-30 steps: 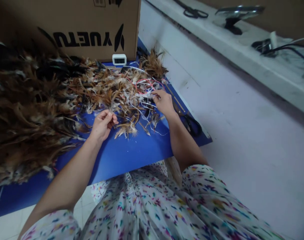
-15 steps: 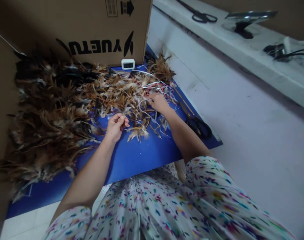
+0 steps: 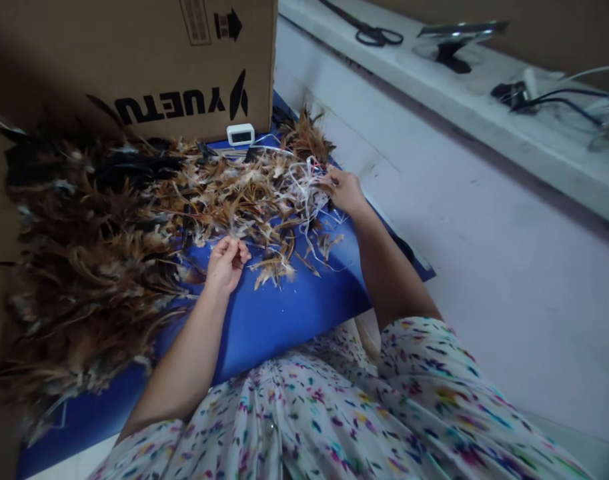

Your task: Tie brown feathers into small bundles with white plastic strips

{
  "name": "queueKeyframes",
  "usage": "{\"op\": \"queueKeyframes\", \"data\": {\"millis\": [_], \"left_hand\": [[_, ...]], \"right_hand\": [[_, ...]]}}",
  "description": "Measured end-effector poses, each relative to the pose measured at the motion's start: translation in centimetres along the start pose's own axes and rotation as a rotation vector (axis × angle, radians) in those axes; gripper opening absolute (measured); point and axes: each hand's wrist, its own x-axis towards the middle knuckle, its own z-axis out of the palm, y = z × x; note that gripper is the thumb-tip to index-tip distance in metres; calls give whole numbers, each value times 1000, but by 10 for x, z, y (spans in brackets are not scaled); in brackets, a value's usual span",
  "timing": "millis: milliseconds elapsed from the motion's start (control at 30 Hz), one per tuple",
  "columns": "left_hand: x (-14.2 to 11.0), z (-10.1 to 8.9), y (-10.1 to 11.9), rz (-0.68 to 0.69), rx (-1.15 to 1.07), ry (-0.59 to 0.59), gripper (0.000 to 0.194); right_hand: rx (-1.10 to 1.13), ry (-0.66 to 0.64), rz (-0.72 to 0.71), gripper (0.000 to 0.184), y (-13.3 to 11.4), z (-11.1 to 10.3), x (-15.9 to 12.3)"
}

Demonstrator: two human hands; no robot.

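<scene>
My left hand (image 3: 227, 264) is closed in a pinch at the near edge of a heap of brown and tan feathers (image 3: 219, 193). A pale feather (image 3: 234, 225) rises from its fingertips, though the fingers partly hide it. Over at the right side of the heap, my right hand (image 3: 345, 189) has its fingers closed on a tangle of thin white plastic strips (image 3: 307, 193). Some strips trail down onto the blue tabletop (image 3: 284, 327). A small loose feather bunch (image 3: 274, 270) lies between the two hands.
Dark brown feather bunches (image 3: 84, 267) cover the left of the table. Behind stands a cardboard box (image 3: 184, 60) with a small white digital clock (image 3: 241, 135) before it. Scissors (image 3: 379, 36) and cables (image 3: 524, 97) lie on the ledge at right.
My right hand has moved right and farther away, lifting and bunching the white strips. My left hand keeps its pinch in nearly the same place. The view has shifted slightly.
</scene>
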Motion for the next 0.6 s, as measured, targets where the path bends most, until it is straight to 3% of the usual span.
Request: {"op": "queueKeyframes", "data": {"millis": [100, 200, 300, 400, 467, 600], "left_hand": [[0, 1, 0, -5, 2, 3, 52], [0, 1, 0, 2, 24, 1, 51], [0, 2, -1, 15, 46, -3, 52], [2, 3, -1, 12, 57, -5, 52], [3, 4, -2, 11, 66, -4, 53], [5, 8, -5, 17, 102, -27, 54]], "right_hand": [[-43, -6, 48, 13, 8, -7, -9], [-156, -27, 33, 24, 6, -15, -18], [-288, -9, -45, 38, -9, -22, -28], [-285, -13, -123, 45, -33, -20, -34], [-241, -61, -168, 37, -50, -12, -34], [-254, -283, -176, 26, -67, 10, -30]]}}
